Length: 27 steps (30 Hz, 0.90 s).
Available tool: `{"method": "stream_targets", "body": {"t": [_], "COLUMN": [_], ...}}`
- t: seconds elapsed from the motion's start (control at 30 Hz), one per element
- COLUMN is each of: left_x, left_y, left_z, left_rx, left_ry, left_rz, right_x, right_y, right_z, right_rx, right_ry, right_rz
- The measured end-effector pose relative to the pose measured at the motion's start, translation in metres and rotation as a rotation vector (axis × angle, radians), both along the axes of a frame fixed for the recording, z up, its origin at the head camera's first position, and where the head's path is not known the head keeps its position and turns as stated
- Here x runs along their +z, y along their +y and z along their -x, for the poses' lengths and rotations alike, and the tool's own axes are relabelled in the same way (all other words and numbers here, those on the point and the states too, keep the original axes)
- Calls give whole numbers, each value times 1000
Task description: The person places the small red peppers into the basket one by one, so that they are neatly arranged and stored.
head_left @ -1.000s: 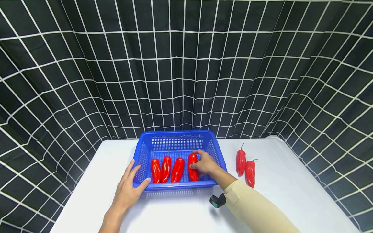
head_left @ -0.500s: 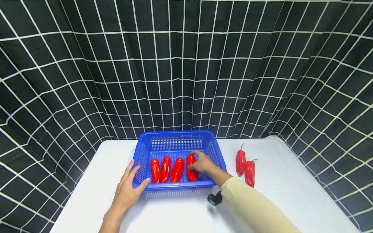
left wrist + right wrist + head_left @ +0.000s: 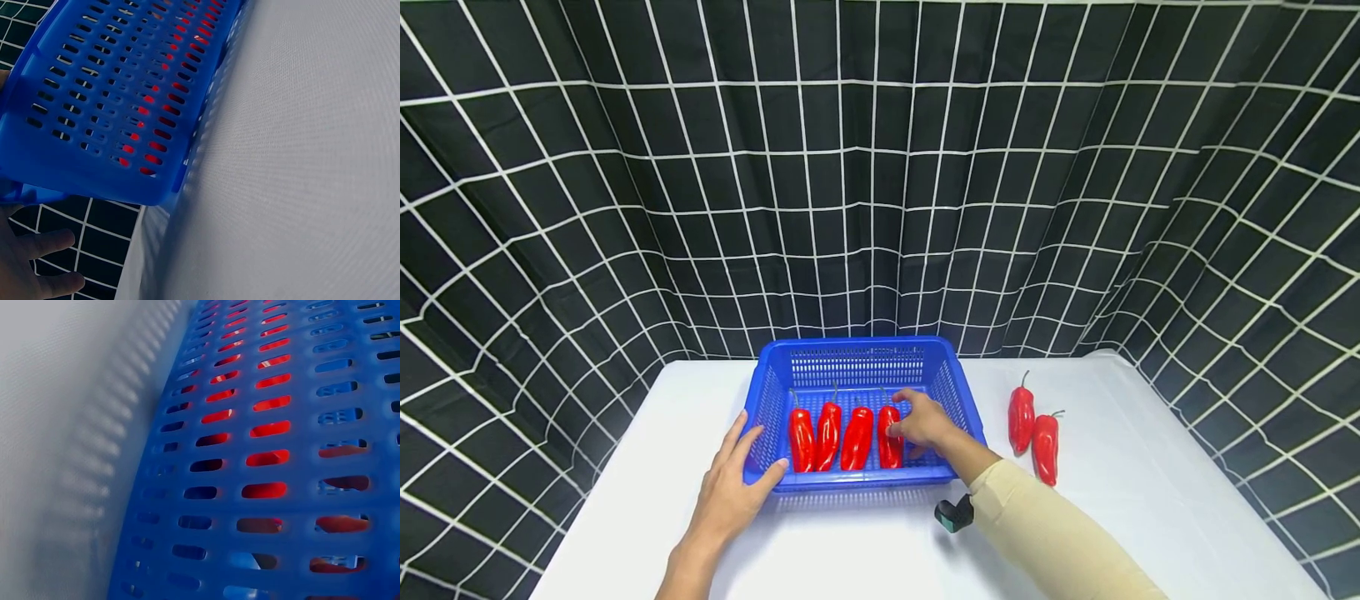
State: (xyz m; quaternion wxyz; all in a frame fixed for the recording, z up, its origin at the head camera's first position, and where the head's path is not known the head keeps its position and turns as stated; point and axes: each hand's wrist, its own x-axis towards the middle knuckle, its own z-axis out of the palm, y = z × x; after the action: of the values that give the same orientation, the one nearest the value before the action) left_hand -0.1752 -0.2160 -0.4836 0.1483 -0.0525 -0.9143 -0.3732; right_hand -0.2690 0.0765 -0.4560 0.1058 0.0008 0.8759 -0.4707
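Note:
In the head view a blue plastic basket [image 3: 820,481] with slotted walls holds several glossy red peppers. My left hand [image 3: 727,482] lies at its front left corner, fingers spread along the left rim and thumb on the front rim. Two fingers [image 3: 53,247] stretch out straight in the left wrist view. Inside the basket, my right hand [image 3: 928,422] is beside the rightmost red pepper [image 3: 889,446]. Its thumb overlaps that pepper's right edge, and the forefinger arches away from the pepper's top. Through the slots of the basket wall [image 3: 234,506], the right wrist view shows bits of red.
On the white table [image 3: 842,550], right of the basket, lie two more red peppers, one [image 3: 1021,419] slightly farther back than the other [image 3: 1045,450]. A dark strap-like piece [image 3: 955,514] hangs under the right wrist. A black curtain with white grid lines [image 3: 880,183] surrounds the table.
The rightmost pepper in the basket has shifted left towards the others and lies lower. My right hand followed it left, and its fingers have loosened from it. The left hand stayed put.

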Motion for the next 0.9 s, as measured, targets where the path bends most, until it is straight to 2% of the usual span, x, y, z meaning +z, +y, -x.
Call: {"method": "stream_targets", "body": {"t": [0.27, 0.57, 0.9], "left_x": [0, -2, 1], "left_y": [1, 0, 0], "left_z": [0, 0, -1], "left_rx": [-2, 9, 7], "left_ry": [-5, 19, -3], "left_rz": [4, 3, -2], "right_x": [0, 2, 16], "right_y": [5, 11, 16], "right_z": [1, 0, -13], "right_rx": [-8, -15, -30], "right_ry": [32, 0, 43], "right_rz": [35, 271, 380]}}
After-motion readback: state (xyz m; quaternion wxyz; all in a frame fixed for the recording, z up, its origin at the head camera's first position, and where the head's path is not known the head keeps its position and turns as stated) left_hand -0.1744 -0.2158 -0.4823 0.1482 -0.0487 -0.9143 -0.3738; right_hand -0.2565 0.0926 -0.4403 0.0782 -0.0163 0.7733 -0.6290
